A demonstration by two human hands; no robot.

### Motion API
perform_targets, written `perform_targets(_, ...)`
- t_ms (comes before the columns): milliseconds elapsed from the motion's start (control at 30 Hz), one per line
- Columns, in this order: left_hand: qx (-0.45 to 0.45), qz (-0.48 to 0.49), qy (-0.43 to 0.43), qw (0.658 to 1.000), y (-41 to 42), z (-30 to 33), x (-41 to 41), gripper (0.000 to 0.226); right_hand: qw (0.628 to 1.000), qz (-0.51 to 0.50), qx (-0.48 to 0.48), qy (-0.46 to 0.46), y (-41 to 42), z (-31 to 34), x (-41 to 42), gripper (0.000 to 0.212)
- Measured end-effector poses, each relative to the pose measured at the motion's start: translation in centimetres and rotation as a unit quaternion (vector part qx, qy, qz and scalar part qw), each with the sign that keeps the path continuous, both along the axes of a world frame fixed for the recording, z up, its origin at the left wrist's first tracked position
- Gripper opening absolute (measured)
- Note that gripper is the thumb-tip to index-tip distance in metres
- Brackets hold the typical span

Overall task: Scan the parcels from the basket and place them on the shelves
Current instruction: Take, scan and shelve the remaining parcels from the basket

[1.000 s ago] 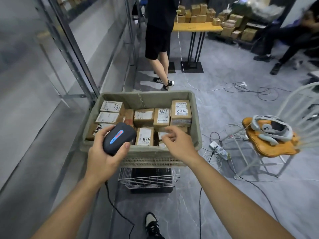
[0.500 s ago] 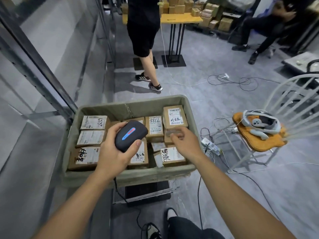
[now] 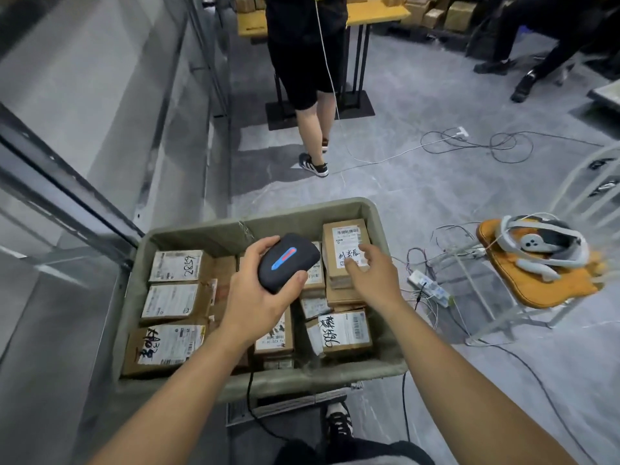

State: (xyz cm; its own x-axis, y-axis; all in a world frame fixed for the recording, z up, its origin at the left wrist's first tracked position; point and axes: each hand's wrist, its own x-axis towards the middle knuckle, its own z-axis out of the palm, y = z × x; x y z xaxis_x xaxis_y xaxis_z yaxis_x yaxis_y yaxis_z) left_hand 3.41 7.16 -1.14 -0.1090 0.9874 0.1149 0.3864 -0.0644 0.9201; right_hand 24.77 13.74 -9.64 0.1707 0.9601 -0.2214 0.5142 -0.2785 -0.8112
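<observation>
Overhead, looking down into the basket (image 3: 375, 226), a grey-green tub on a wire stand, packed with cardboard parcels lying label-up.

Left hand (image 3: 255, 297) grips the scanner (image 3: 288, 261), fingers and thumb curled round its dark body; a red and blue strip shows on its top. Scanner is held above the middle of the basket, its black cable (image 3: 250, 394) dropping over the near rim toward the floor.

Right hand (image 3: 372, 276) reaches over the far right corner of the basket, fingers spread and loosely extended, thumb apart. Fingertips lie over the labelled parcel (image 3: 345, 243) in that corner, the topmost of a small stack; I cannot tell whether they touch it. Nothing is gripped.

Other parcels: one marked "2859" (image 3: 176, 266) near the far left corner, a plain-labelled one (image 3: 171, 302) along the left edge just behind the near left parcel, one with heavy black handwriting (image 3: 164, 345) at the near left corner, another handwritten one (image 3: 345, 330) at the near right corner. More lie partly hidden under the left hand and forearm.

Surroundings: metal shelving uprights (image 3: 67, 196) along the left. White chair (image 3: 503, 297) right of the basket carries an orange cushion (image 3: 536, 286) with a white headset (image 3: 540, 243) on it. Power strip (image 3: 429, 288) and loose cables on the floor between basket and chair. A person in black shorts (image 3: 302, 62) stands beyond the basket at a yellow table (image 3: 375, 13).
</observation>
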Motion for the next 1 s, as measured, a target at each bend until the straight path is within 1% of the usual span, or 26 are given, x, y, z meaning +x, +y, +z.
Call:
perform_targets(267,-0.032,-0.033,-0.016,0.999,3.5,-1.7,0.0,0.057,0.994,-0.017,-0.049,-0.100,4.4,-4.0,-1.6,0.075)
perform_targets(400,-0.041,-0.037,-0.027,0.998,5.1,-2.8,-0.4,0.059,0.977,-0.009,-0.068,-0.201,5.4,-6.1,-2.2,0.092)
perform_targets(567,-0.054,-0.037,-0.034,0.997,6.3,-3.9,-1.3,0.055,0.960,-0.014,-0.097,-0.261,5.9,-8.1,-4.0,0.116)
perform_targets(667,-0.071,-0.037,-0.042,0.996,6.7,-4.0,-1.7,0.055,0.945,-0.005,-0.116,-0.305,6.0,-8.8,-4.8,0.116)
perform_targets(733,-0.074,-0.039,-0.043,0.996,6.8,-4.0,-1.9,0.055,0.941,-0.003,-0.130,-0.313,6.0,-9.0,-5.2,0.110)
perform_targets(833,-0.076,-0.037,-0.048,0.995,6.9,-4.2,-2.3,0.056,0.945,-0.013,-0.134,-0.297,5.8,-9.3,-5.5,0.103)
perform_targets(867,-0.077,-0.036,-0.049,0.995,6.9,-4.3,-2.5,0.056,0.948,-0.023,-0.130,-0.290,5.7,-9.4,-5.4,0.103)
perform_targets(1000,-0.077,-0.032,-0.052,0.995,6.9,-4.5,-2.8,0.057,0.957,-0.062,-0.117,-0.259,5.1,-9.6,-5.3,0.119)
